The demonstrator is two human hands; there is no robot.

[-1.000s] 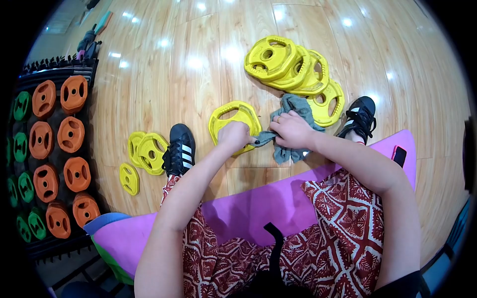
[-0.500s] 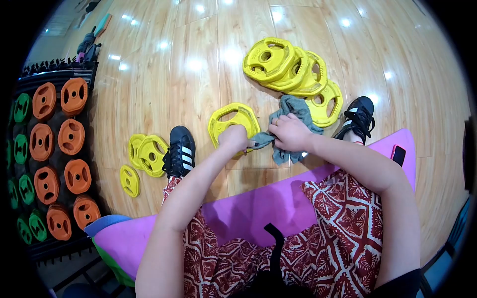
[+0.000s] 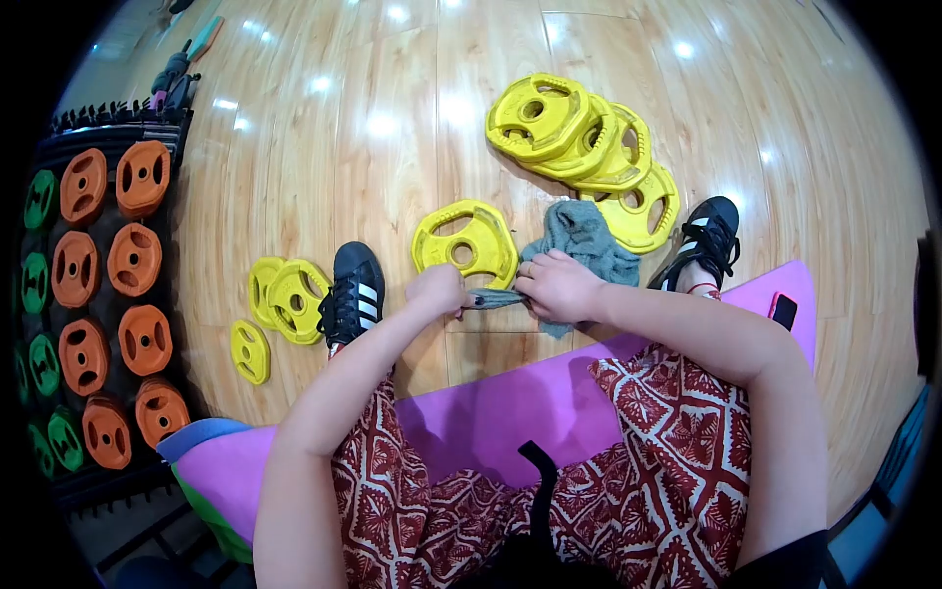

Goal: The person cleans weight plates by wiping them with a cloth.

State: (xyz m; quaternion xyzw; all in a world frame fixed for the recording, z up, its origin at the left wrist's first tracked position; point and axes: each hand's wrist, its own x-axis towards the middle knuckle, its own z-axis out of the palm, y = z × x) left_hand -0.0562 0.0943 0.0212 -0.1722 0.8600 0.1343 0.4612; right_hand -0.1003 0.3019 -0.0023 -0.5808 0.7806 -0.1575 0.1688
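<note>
A grey-green cloth (image 3: 579, 236) lies bunched on the wooden floor, and a twisted end of it stretches between my two hands. My left hand (image 3: 438, 292) is closed around that narrow end. My right hand (image 3: 561, 285) grips the cloth where the bunched part begins. Just beyond my hands a yellow weight plate (image 3: 489, 257) lies flat, its near edge partly hidden by my left hand and the cloth. More yellow plates (image 3: 559, 137) are stacked and overlapping past the cloth, the nearest one touching or close behind it.
Smaller yellow plates (image 3: 296, 301) lie left of my left shoe (image 3: 355, 294). A rack of orange plates (image 3: 142, 260) and green plates stands at the far left. Beneath me is a purple mat (image 3: 491, 417), with a phone (image 3: 783, 310) near its right end. My right shoe (image 3: 702, 240) is beside the stack.
Both hands have come slightly nearer to me, the left also leftward, pulling the cloth's twisted end off the middle of the yellow plate. More of that plate shows now.
</note>
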